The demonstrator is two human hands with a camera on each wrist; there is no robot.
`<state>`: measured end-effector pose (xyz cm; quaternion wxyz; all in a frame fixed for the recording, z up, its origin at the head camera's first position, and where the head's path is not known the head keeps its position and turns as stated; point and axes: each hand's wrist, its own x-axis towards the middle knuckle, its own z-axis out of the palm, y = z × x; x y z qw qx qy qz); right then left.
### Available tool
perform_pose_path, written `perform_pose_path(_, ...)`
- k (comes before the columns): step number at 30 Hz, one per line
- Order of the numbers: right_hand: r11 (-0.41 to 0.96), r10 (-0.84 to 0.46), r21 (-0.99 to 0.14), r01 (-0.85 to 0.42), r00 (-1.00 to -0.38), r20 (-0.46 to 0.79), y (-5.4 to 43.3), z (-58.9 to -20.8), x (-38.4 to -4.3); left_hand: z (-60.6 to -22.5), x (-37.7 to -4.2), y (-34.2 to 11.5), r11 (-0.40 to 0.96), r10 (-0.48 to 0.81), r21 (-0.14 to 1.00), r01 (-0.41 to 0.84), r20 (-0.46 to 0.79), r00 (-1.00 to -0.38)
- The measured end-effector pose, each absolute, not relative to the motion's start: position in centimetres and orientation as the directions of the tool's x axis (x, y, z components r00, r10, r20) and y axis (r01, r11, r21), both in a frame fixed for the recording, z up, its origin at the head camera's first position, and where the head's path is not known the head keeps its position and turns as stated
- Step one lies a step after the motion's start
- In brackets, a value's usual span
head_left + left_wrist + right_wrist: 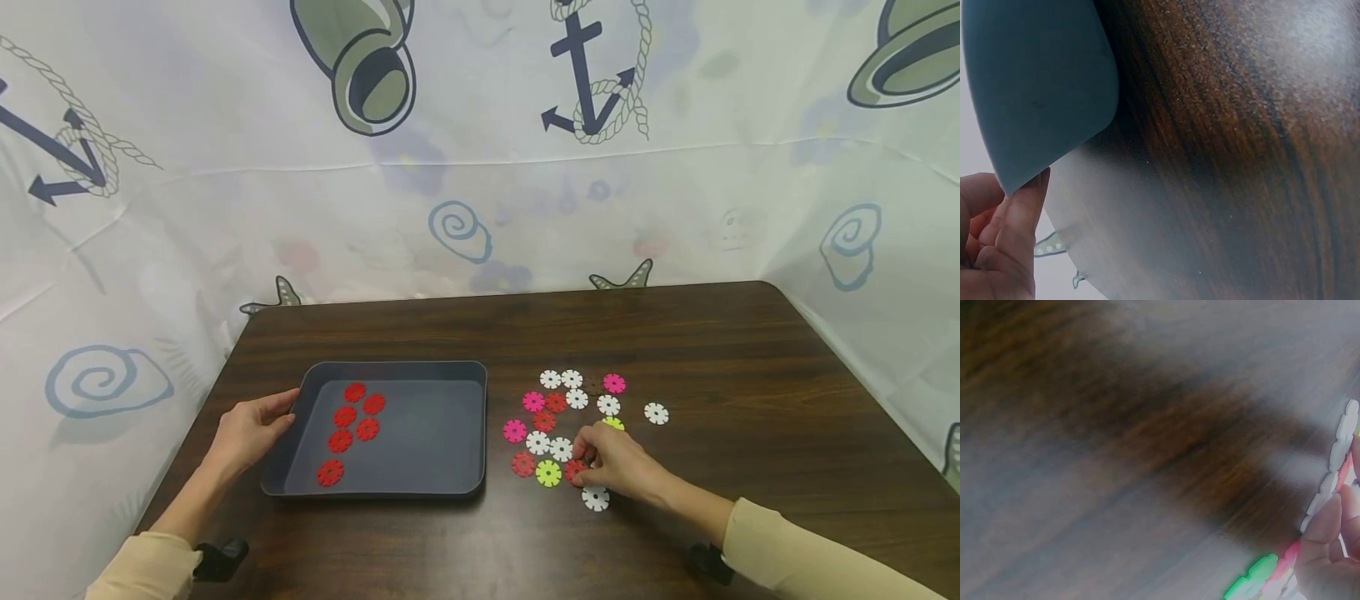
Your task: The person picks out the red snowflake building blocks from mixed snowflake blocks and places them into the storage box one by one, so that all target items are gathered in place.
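On the left, my left hand point(251, 429) pinches the rim of a dark grey tray point(442, 487). The left wrist view shows its thumb and fingers on either side of the tray wall point(1041, 81). Several red notched discs, such as one red disc point(330, 472), lie in the tray's left half. To the right of the tray, my right hand point(618, 462) has thumb and fingertips at a red notched disc point(574, 470) and pinches it, low over the table. A white disc point(596, 498) lies just in front of that hand, partly under the thumb.
Around the right hand several loose discs are spread: white point(537, 442), pink point(513, 431), yellow-green point(548, 473) and red point(522, 464), plus a brown disc point(593, 384). One white disc point(656, 413) lies apart, farther right. A printed cloth point(525, 208) hangs behind the brown wooden table point(750, 375).
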<state>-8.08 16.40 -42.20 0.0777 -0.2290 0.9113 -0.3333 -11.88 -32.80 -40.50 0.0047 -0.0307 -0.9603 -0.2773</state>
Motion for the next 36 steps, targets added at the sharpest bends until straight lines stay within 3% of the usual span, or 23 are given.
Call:
perform_pose_path(29,0.691,-0.468,-0.611,-0.387,-0.883,0.030,15.3,-42.0,-7.2,-40.6,-11.6,-32.8,0.839,0.055,0.541,0.066,0.037,-0.998)
perform_pose_path(36,0.632,-0.492,-0.680,-0.371,-0.871,0.018,15.5,-42.0,-7.4,-40.5,-11.8,-32.8,0.838,0.053,0.542,0.064,0.036,-0.998)
